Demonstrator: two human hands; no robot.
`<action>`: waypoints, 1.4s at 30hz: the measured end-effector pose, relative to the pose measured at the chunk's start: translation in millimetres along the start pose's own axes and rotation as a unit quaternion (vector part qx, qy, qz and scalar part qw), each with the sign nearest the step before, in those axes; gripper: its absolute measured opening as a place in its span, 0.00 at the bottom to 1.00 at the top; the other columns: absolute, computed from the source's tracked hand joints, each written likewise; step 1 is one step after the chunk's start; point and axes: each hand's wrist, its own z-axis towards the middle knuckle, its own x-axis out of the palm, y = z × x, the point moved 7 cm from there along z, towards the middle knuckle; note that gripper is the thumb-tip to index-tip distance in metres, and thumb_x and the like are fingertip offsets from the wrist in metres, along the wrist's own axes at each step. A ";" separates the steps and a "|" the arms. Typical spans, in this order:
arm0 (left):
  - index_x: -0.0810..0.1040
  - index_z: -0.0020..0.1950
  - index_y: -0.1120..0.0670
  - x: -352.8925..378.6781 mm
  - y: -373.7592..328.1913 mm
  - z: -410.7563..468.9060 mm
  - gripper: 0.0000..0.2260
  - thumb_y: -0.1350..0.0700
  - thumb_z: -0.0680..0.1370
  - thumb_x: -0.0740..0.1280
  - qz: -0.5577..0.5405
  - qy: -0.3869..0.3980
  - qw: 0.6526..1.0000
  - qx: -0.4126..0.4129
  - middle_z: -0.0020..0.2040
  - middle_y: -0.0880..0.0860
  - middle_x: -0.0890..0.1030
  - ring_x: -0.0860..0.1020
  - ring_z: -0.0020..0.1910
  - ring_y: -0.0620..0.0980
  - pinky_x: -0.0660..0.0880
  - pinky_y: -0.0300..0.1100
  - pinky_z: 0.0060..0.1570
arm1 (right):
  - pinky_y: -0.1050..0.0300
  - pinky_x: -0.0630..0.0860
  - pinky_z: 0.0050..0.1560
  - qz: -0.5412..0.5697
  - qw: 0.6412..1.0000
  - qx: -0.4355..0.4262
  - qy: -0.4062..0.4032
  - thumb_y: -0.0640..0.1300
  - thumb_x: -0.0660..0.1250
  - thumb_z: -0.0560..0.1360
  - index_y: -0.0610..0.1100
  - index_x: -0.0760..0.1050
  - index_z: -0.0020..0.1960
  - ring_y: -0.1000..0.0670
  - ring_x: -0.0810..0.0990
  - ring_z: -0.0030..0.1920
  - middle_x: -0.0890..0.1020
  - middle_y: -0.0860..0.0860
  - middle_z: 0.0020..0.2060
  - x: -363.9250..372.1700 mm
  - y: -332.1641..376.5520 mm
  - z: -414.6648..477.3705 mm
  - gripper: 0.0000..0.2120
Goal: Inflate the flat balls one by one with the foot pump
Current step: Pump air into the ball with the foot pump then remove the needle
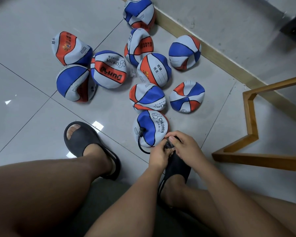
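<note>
A flat blue, white and orange ball (149,128) lies on the floor just ahead of my hands. A black hose (140,144) plugs into its valve and curves back to a small black pump (169,144), mostly hidden between my hands. My left hand (158,155) grips the pump from the left. My right hand (184,147) curls over it from the right, thumb on top. Several more flat balls lie beyond, such as the one marked Dunrun (108,69) and a crumpled one (186,97).
My left foot in a black slipper (85,142) rests on the grey tiles, and my right slippered foot (176,170) lies under my hands. A wooden frame (251,127) stands at the right. A wooden skirting (203,48) runs along the wall behind the balls.
</note>
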 end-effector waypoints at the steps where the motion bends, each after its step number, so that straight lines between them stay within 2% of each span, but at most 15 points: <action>1: 0.82 0.64 0.54 0.0 2.5 0.5 0.14 0.68 0.82 0.67 0.017 -0.004 1.000 0.003 0.47 0.46 0.84 0.81 0.42 0.31 0.75 0.29 0.44 | 0.59 0.72 0.40 -0.009 1.000 0.007 -0.001 0.43 0.66 0.86 0.54 0.84 0.56 0.63 0.77 0.33 0.80 0.67 0.31 5.9 -11.7 3.4 0.09; 4: 0.82 0.61 0.53 -1.9 5.0 1.0 0.12 0.65 0.81 0.68 0.070 -0.007 0.997 0.009 0.41 0.41 0.81 0.78 0.39 0.30 0.71 0.27 0.40 | 0.49 0.79 0.45 -0.052 0.998 0.030 0.008 0.51 0.65 0.84 0.60 0.82 0.57 0.57 0.78 0.38 0.82 0.64 0.37 16.1 -35.3 9.8 0.08; 5: 0.82 0.60 0.53 -1.8 5.8 1.9 0.12 0.65 0.81 0.67 0.074 -0.006 0.997 0.006 0.41 0.40 0.81 0.78 0.39 0.29 0.71 0.26 0.40 | 0.48 0.79 0.45 -0.050 0.998 0.036 0.011 0.51 0.65 0.84 0.61 0.82 0.57 0.57 0.78 0.38 0.82 0.64 0.37 16.5 -38.1 11.6 0.08; 10: 0.82 0.65 0.58 -3.6 -2.1 -3.5 0.15 0.69 0.82 0.65 0.039 -0.005 0.999 0.011 0.45 0.41 0.82 0.79 0.40 0.28 0.73 0.26 0.42 | 0.57 0.72 0.42 -0.033 0.999 0.032 0.020 0.45 0.66 0.85 0.56 0.83 0.54 0.62 0.77 0.33 0.81 0.64 0.33 10.8 -17.5 4.8 0.09; 12: 0.82 0.65 0.55 -4.2 -2.2 -3.0 0.16 0.70 0.82 0.65 -0.005 -0.006 1.000 0.004 0.46 0.43 0.83 0.81 0.41 0.31 0.76 0.29 0.44 | 0.60 0.70 0.41 -0.014 1.000 0.016 0.006 0.45 0.66 0.85 0.53 0.84 0.55 0.63 0.76 0.31 0.79 0.66 0.31 1.1 5.6 0.6 0.08; 15: 0.82 0.57 0.47 -2.6 0.0 0.0 0.16 0.69 0.81 0.67 -0.017 -0.005 1.000 0.005 0.44 0.47 0.85 0.81 0.39 0.41 0.82 0.44 0.47 | 0.59 0.70 0.44 0.006 1.000 -0.026 0.002 0.45 0.66 0.86 0.52 0.85 0.56 0.65 0.77 0.32 0.78 0.69 0.30 -17.5 47.1 -5.8 0.08; 17: 0.82 0.56 0.46 -1.1 1.8 1.3 0.17 0.68 0.81 0.68 -0.021 -0.006 1.000 0.004 0.44 0.48 0.86 0.81 0.40 0.44 0.83 0.48 0.50 | 0.59 0.70 0.43 0.013 0.999 -0.035 0.010 0.44 0.65 0.86 0.52 0.84 0.57 0.65 0.77 0.31 0.77 0.69 0.29 -24.0 56.5 -7.6 0.09; 19: 0.82 0.58 0.47 -0.6 0.8 1.0 0.16 0.68 0.81 0.68 -0.014 -0.008 1.000 0.004 0.45 0.48 0.86 0.81 0.41 0.44 0.83 0.44 0.49 | 0.59 0.71 0.42 0.017 0.999 -0.037 0.012 0.43 0.65 0.86 0.53 0.84 0.57 0.64 0.77 0.32 0.78 0.68 0.30 -21.8 48.9 -6.3 0.10; 22: 0.82 0.62 0.54 -3.4 -3.5 -2.1 0.15 0.70 0.81 0.66 -0.023 -0.007 1.000 -0.005 0.47 0.48 0.85 0.82 0.40 0.36 0.78 0.33 0.45 | 0.60 0.70 0.40 0.014 1.000 -0.021 0.008 0.43 0.66 0.85 0.56 0.83 0.56 0.61 0.76 0.31 0.79 0.66 0.32 -6.8 16.8 0.0 0.11; 25: 0.82 0.63 0.55 -4.0 0.8 -1.4 0.13 0.67 0.81 0.68 0.007 -0.007 1.000 -0.007 0.46 0.43 0.84 0.81 0.41 0.34 0.76 0.29 0.43 | 0.60 0.70 0.40 -0.005 1.000 -0.001 0.005 0.43 0.65 0.86 0.57 0.83 0.57 0.63 0.76 0.32 0.79 0.68 0.32 7.1 -13.0 5.9 0.10; 31: 0.83 0.56 0.54 -2.8 0.8 -4.0 0.10 0.65 0.79 0.67 0.075 0.000 0.997 -0.003 0.39 0.39 0.80 0.76 0.38 0.32 0.71 0.27 0.41 | 0.45 0.80 0.46 -0.065 0.997 0.039 0.013 0.50 0.63 0.84 0.62 0.80 0.57 0.55 0.79 0.37 0.81 0.65 0.35 16.6 -41.5 8.4 0.09; 34: 0.83 0.54 0.53 -3.4 -2.6 -7.2 0.12 0.69 0.79 0.66 0.061 -0.004 0.998 0.012 0.36 0.37 0.78 0.76 0.36 0.30 0.70 0.26 0.40 | 0.51 0.76 0.42 -0.048 0.998 0.038 0.008 0.50 0.64 0.85 0.60 0.80 0.54 0.59 0.76 0.33 0.80 0.64 0.32 11.7 -24.1 -2.2 0.07; 37: 0.83 0.60 0.53 -7.2 -7.7 -7.2 0.13 0.68 0.81 0.67 0.028 -0.011 0.999 0.012 0.42 0.39 0.81 0.79 0.38 0.31 0.74 0.27 0.43 | 0.61 0.72 0.40 -0.010 1.000 0.002 -0.012 0.50 0.68 0.84 0.56 0.81 0.52 0.62 0.77 0.32 0.82 0.62 0.35 -1.8 15.8 -7.8 0.04; 39: 0.82 0.61 0.51 -6.3 -4.3 -4.5 0.15 0.68 0.81 0.67 0.007 -0.012 1.000 0.009 0.44 0.43 0.84 0.81 0.41 0.38 0.78 0.33 0.46 | 0.65 0.71 0.40 -0.012 0.999 -0.032 -0.007 0.51 0.70 0.83 0.55 0.82 0.52 0.63 0.79 0.34 0.83 0.63 0.38 -13.1 46.9 -10.9 0.03; 42: 0.83 0.61 0.49 -4.3 -3.1 -3.9 0.15 0.66 0.80 0.69 -0.004 -0.010 1.000 0.010 0.46 0.46 0.86 0.83 0.42 0.44 0.84 0.46 0.50 | 0.63 0.71 0.41 0.023 0.999 -0.044 0.012 0.48 0.70 0.83 0.53 0.83 0.53 0.63 0.78 0.33 0.83 0.63 0.37 -20.5 57.0 -10.1 0.03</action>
